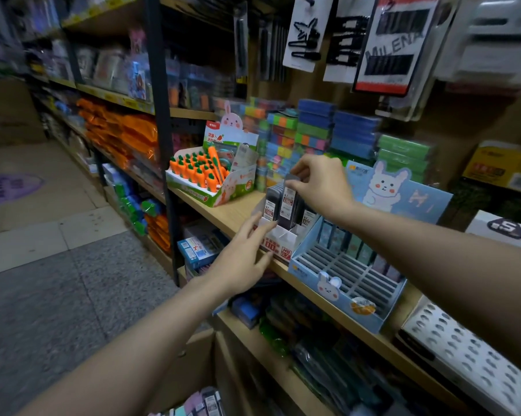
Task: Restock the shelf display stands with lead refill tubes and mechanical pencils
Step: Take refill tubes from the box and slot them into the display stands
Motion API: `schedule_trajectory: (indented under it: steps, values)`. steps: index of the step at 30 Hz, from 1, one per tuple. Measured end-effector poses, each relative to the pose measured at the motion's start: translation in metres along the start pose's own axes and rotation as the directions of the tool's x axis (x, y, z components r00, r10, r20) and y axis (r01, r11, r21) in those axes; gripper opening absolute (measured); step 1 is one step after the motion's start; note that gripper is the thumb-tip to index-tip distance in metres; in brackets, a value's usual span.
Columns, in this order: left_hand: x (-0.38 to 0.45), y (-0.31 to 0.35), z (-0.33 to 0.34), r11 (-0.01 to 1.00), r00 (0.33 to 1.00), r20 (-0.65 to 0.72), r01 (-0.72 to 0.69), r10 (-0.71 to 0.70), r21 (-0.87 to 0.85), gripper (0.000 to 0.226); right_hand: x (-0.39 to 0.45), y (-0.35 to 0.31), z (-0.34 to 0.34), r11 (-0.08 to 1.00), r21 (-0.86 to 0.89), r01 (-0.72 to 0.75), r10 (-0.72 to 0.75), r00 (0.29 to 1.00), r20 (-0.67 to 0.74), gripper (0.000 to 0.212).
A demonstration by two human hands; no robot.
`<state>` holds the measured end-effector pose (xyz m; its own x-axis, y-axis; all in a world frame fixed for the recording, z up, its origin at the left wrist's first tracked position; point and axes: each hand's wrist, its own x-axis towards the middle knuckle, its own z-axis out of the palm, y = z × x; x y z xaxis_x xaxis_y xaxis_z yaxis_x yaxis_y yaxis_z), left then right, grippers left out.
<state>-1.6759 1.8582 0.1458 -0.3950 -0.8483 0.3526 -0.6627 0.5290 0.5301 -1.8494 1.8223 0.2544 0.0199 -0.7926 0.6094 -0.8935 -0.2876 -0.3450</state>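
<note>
Head view: right hand (319,181) pinches lead refill tube (289,202) by top, seating it upright in white stand (283,238); left hand (244,259), fingers spread, steadies stand front against tipping.

Orange carrot pencils (193,171); pale blue rabbit stand (343,283).

Person, head view: left hand (241,259) and right hand (322,181) bare, no gloves, rings or watch. Both forearms bare to the frame edge; no sleeves visible. Fingernails short, unpainted.
</note>
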Motion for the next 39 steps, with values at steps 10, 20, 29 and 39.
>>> schedule_trajectory:
  steps: [10,20,29,39]
  values:
    - [-0.001,-0.003,0.002,0.999,1.0,0.01,0.002,-0.002,-0.036,0.068,-0.015,0.001,0.013,0.965,-0.253,0.065,-0.038,0.993,0.109,0.019]
    - [-0.064,-0.01,0.035,0.921,0.987,-0.146,0.001,-0.062,-0.389,0.063,-0.069,-0.02,-0.009,0.869,0.473,-0.148,0.218,0.971,-0.098,0.018]
    - [-0.269,-0.097,0.121,0.28,0.29,-0.073,0.776,-0.954,-0.565,0.025,-0.258,-0.074,0.127,0.757,0.547,-0.357,0.015,0.846,0.533,0.018]
    - [-0.375,-0.112,0.174,0.185,0.19,0.111,0.981,-0.976,-0.056,0.061,-0.397,-0.05,0.256,0.908,-0.004,-0.418,0.162,0.342,0.926,0.038]
